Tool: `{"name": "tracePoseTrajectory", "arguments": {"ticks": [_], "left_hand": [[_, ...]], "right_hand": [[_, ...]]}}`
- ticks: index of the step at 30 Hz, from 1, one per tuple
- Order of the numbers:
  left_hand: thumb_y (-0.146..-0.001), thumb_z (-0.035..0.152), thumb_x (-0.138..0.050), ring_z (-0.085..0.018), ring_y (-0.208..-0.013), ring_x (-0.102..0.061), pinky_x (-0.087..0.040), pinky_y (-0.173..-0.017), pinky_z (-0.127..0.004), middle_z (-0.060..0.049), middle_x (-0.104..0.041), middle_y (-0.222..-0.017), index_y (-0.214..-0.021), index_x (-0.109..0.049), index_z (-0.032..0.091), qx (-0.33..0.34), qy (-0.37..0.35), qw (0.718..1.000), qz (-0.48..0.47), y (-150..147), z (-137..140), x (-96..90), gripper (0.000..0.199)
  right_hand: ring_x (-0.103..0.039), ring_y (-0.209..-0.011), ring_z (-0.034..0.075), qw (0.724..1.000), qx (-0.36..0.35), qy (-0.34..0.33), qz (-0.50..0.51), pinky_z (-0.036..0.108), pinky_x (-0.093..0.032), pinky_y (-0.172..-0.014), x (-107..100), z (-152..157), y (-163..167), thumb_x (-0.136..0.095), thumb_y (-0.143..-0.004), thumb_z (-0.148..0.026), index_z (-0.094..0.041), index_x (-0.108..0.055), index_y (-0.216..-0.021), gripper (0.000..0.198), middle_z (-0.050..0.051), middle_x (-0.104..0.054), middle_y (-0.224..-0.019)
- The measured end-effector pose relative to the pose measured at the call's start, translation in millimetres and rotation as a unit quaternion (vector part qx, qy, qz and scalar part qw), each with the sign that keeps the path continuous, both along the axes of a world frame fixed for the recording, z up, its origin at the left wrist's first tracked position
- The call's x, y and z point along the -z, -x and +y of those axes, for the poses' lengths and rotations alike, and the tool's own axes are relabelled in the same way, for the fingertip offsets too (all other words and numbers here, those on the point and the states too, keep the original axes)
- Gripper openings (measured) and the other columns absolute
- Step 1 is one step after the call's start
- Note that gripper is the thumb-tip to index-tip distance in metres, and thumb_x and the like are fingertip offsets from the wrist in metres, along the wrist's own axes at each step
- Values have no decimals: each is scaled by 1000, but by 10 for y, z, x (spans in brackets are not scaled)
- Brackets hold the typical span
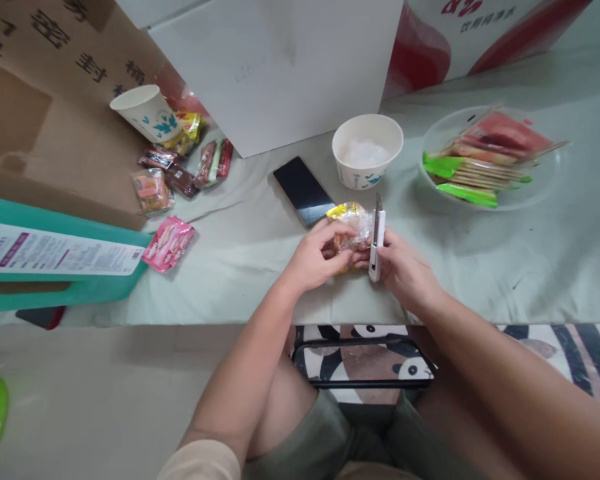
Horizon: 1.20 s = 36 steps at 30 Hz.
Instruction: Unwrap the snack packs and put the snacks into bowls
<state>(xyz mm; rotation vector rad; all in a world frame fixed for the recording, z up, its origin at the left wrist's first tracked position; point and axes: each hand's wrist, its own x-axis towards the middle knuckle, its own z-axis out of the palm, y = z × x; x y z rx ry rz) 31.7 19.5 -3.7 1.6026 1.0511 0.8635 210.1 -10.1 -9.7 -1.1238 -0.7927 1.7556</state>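
My left hand (316, 257) grips a small snack packet (351, 224) with a yellow top and clear wrapper, just above the table's front edge. My right hand (403, 267) holds a white utility knife (377, 240) upright, its blade pointing away from me and resting against the packet's right side. Both hands are close together over the pale green tablecloth (260, 267).
A black phone (303, 190) lies behind the hands. A white paper bowl (367, 150) stands beside it and a clear plate (547, 183) of wrapped sticks at right. Loose snack packets (170, 243) and a paper cup (147, 113) lie left, by a cardboard box (40, 120). A white box (280, 67) stands behind.
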Motion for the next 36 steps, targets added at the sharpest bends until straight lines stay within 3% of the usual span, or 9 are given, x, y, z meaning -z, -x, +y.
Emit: {"name": "tracePoseTrajectory", "arguments": {"ticks": [4, 7, 13, 22, 27, 36], "left_hand": [[-78, 18, -66, -9, -69, -53, -44, -60, -21, -1, -55, -89, -89, -68, 20, -69, -35, 997, 4, 17, 28, 45, 12], [-77, 19, -67, -10, -70, -54, -44, -60, -21, 0, -55, -86, -80, -65, 20, -102, -47, 994, -1, 15, 35, 51, 4], [-79, 16, -64, -10, -71, -55, -44, -59, -19, -1, -57, -87, -75, -62, 19, -96, -63, 993, 6, 9, 23, 42, 5], [-81, 12, -60, -9, -71, -55, -45, -60, -21, -1, -58, -91, -77, -62, 20, -104, -91, 990, 23, 33, 34, 38, 9], [-79, 13, -62, -11, -75, -57, -46, -62, -22, -2, -59, -90, -75, -61, 20, -98, -97, 990, 36, 23, 12, 16, 8], [-77, 20, -69, -9, -67, -56, -49, -58, -22, 1, -56, -86, -74, -57, 21, -154, -45, 985, -59, -19, 94, -38, 12]], "right_hand": [[-64, -79, 14, 999, 8, -6, -50, 27, -52, -67, -62, 9, -18, -62, -74, -34, -22, -57, -92, 22, 2, -67, -93], [-57, -62, 11, 998, -5, 5, -69, 24, -44, -54, -132, 6, -19, -61, -77, -40, -23, -52, -92, 24, -2, -64, -79], [-31, -40, 7, 998, -29, -1, -62, 23, -20, -40, -165, -27, 6, -55, -86, -57, -24, -49, -94, 35, -9, -49, -55], [-28, -39, 8, 999, -5, -15, -42, 24, -19, -41, -204, -73, -30, -56, -88, -55, -25, -50, -95, 32, -9, -47, -54], [-31, -41, 8, 995, -67, 1, -69, 24, -20, -39, -207, -58, 4, -57, -86, -58, -21, -58, -95, 38, -7, -48, -54], [-28, -36, 6, 987, -111, 52, -102, 20, -18, -34, -204, -40, -22, -55, -87, -52, -20, -61, -88, 33, -7, -46, -50]]}}
